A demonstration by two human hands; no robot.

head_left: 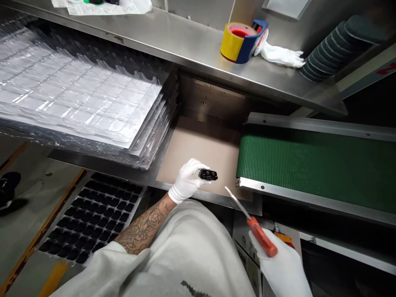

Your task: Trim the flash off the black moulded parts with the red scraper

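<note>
My left hand [188, 178], in a white glove, pinches a small glossy black part [208, 175] between thumb and fingers above a brown board [194, 144]. What kind of part it is, I cannot make out. At the lower right, my white-gloved right hand [278, 258] grips the orange handle of a screwdriver-like tool [262, 236]. Its thin metal shaft points up and left toward the black part, and the tip looks pale, as if wrapped or coated. A gap separates tip and part. The right fingers are partly hidden beneath the handle.
Clear plastic trays [77, 95] are stacked at the left. A green ribbed conveyor belt [315, 165] runs to the right. The metal shelf [185, 41] holds a tape roll [236, 43], a white glove [281, 55] and stacked dark discs [337, 49]. Below left lies a tray of black pieces [95, 214].
</note>
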